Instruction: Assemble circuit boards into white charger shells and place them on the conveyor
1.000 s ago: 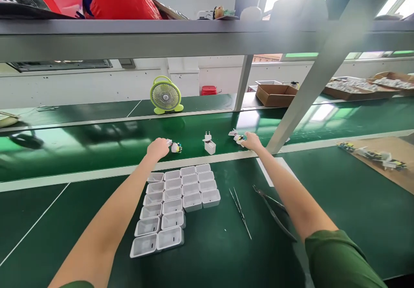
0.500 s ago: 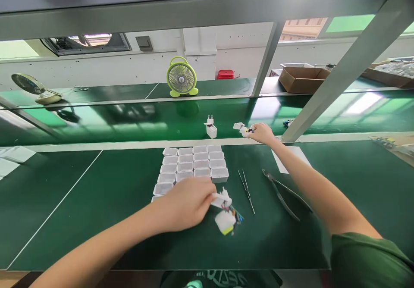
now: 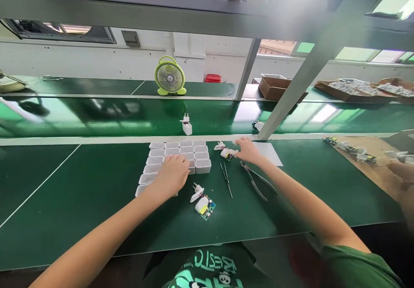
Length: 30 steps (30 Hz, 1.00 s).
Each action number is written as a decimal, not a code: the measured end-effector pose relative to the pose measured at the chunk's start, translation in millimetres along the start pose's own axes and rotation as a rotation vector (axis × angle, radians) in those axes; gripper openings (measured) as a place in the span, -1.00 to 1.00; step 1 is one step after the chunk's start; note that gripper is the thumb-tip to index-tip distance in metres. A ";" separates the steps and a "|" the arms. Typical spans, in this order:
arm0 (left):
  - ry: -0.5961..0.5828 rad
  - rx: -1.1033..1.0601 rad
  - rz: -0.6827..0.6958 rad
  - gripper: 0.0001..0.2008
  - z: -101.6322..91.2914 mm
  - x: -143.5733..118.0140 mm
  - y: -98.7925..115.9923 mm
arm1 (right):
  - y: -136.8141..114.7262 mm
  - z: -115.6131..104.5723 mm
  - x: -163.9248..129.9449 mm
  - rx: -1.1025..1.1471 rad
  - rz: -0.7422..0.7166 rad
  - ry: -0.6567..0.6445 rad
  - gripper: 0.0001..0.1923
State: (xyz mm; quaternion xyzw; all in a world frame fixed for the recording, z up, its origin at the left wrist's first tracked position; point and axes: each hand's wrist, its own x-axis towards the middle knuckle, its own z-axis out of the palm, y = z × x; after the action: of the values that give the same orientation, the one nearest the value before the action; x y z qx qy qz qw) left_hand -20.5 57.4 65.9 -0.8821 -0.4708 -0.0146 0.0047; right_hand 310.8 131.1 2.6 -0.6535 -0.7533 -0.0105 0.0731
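My left hand (image 3: 174,172) is over the near right part of a block of small white plastic boxes (image 3: 172,145), fingers bent down and closed on one box; its fingertips are partly hidden. Just right of the block, my right hand (image 3: 248,151) is open, fingers apart, beside a white plug piece wired to a circuit board (image 3: 227,154). A second plug piece with a green circuit board (image 3: 206,207) and yellow part lies nearer me. Tweezers (image 3: 226,180) and long-handled pliers (image 3: 257,183) rest on the green table.
A white plug adapter (image 3: 186,125) stands on the green strip behind the boxes. White paper (image 3: 268,153) lies behind the pliers. A metal post (image 3: 291,94) slants at right. A co-worker's hand (image 3: 401,169) is at a brown board (image 3: 365,171) with parts. A green fan (image 3: 170,76) stands behind.
My right hand has set a plug-and-board piece on the table and let go. My left hand has left the nearer piece and moved onto the boxes. The view has shifted right.
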 end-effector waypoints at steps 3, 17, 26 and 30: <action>0.019 0.048 -0.029 -0.80 16.4 6.9 -4.0 | 25.4 -7.6 21.5 -0.080 0.113 0.045 -0.62; 0.360 -0.929 -0.122 -0.79 17.1 -19.7 22.8 | 74.5 21.8 109.9 -0.145 0.576 0.064 -0.54; -0.005 -2.222 -0.255 -0.68 21.4 -14.8 29.2 | 82.1 14.2 107.6 -0.061 0.625 -0.031 -0.63; -0.011 -2.327 -0.183 -0.69 26.4 -21.1 29.7 | 69.0 15.7 107.2 0.014 0.641 -0.050 -0.67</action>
State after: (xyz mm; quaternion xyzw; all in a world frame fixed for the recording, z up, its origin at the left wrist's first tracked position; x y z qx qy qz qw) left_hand -7.1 23.9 39.1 -0.3168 -0.2351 -0.4340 -0.8099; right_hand 362.9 248.3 -5.1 -0.8570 -0.5108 0.0342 0.0586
